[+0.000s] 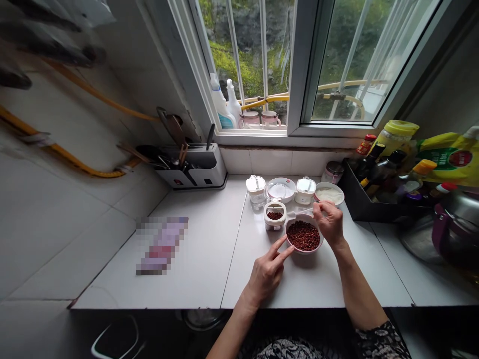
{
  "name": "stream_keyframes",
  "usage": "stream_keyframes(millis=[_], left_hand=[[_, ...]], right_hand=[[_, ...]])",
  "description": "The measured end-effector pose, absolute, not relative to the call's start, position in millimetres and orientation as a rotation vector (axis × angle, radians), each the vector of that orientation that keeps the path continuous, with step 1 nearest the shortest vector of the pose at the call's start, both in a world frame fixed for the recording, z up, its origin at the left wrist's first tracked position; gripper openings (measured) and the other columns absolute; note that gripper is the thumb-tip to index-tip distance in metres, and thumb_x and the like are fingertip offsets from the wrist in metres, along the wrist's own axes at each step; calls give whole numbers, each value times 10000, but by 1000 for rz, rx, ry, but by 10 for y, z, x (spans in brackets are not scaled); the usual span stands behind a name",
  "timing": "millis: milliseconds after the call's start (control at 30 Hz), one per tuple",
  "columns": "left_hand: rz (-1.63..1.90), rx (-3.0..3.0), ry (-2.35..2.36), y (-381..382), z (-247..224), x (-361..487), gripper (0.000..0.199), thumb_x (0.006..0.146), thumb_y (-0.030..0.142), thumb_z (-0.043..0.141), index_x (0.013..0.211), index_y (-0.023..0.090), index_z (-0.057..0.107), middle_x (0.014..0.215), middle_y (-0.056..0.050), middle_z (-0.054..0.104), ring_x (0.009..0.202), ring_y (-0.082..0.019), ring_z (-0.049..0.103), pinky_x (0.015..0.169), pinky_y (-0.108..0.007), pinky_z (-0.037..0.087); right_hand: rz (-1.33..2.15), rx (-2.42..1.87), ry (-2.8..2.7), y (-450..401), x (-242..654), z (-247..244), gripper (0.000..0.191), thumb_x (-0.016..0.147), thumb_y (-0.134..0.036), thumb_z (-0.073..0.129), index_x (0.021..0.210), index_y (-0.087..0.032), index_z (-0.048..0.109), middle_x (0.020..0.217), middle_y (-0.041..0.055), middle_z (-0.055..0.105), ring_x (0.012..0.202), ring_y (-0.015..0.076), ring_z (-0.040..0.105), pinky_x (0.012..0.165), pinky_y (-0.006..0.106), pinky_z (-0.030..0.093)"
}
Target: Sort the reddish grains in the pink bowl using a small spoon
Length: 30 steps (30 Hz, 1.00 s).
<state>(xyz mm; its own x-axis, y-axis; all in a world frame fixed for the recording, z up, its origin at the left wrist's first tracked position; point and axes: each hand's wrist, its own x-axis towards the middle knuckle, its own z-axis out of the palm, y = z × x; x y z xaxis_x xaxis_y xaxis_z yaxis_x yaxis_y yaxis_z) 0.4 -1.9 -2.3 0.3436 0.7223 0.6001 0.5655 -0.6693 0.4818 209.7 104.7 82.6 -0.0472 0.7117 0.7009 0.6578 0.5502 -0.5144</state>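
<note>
My right hand (pixel 329 224) is closed around the handle of a small whitish spoon (pixel 302 213). The spoon reaches left, above the far rim of a bowl (pixel 306 253) filled with dark red peppercorn-like grains (pixel 303 235). Two outstretched fingers of my left hand (pixel 267 274) rest against the near left rim of that bowl; its other fingers are curled in. Just left of the bowl stands a small jar (pixel 275 225) with its lid up, holding some of the same dark red grains. Whether the spoon carries anything is too small to tell.
Behind are two lidded jars (pixel 256 189) (pixel 306 188), a plate (pixel 281 190) and a bowl of white stuff (pixel 329 194). A black bottle tray (pixel 389 207) stands right, a utensil holder (pixel 202 169) back left. A blurred-out item (pixel 160 247) lies on the counter (pixel 202 279).
</note>
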Motion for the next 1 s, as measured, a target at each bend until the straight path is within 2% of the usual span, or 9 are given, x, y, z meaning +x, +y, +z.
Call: stream_keyframes(millis=[100,200,367,600,833,1000], left_hand=[[1255,2415,1155,-18,-19,2,642,838,-52,426,1405,227,540,1475,-148,525,846,-96,705,828,-229,603],[1230,2428,1168,-19,-10,-8,646,848,-44,427,1421,238,525,1477,-146,523,861,-107,708,825,-236,605],[1232,2426,1166,-23,0,-13,678,852,-45,415,1450,267,489,1476,-144,527,848,-108,712,799,-236,610],[1250,2417,1156,-26,-14,-8,674,861,-43,422,1454,270,486,1466,-146,535,867,-118,718,827,-252,611],[1231,2423,1151,-23,8,-19,675,855,-42,418,1454,263,485,1479,-146,522,869,-114,716,819,-246,612],[1237,2422,1161,-24,-1,-14,683,847,-46,418,1449,268,490,1479,-142,524,862,-112,715,820,-248,612]], right_hand=[[135,-1155,-1862,1071,2242,754,389,940,-337,508,563,-239,519,546,11,585,621,180,558,717,327,465],[113,-1149,-2001,1071,2246,688,395,937,-305,518,549,-229,503,522,0,579,579,159,528,736,319,452],[98,-1175,-2137,1043,2136,646,414,941,-269,524,531,-223,481,508,-2,564,622,160,555,752,302,431],[55,-1206,-2044,1074,2219,654,404,945,-287,512,548,-222,475,514,-9,573,567,146,527,756,303,428],[121,-1169,-2021,1075,2225,683,416,951,-300,501,545,-222,459,488,-23,540,524,132,494,698,286,423],[58,-1200,-2038,1073,2210,674,408,943,-297,506,543,-223,470,506,-7,568,553,145,508,727,302,425]])
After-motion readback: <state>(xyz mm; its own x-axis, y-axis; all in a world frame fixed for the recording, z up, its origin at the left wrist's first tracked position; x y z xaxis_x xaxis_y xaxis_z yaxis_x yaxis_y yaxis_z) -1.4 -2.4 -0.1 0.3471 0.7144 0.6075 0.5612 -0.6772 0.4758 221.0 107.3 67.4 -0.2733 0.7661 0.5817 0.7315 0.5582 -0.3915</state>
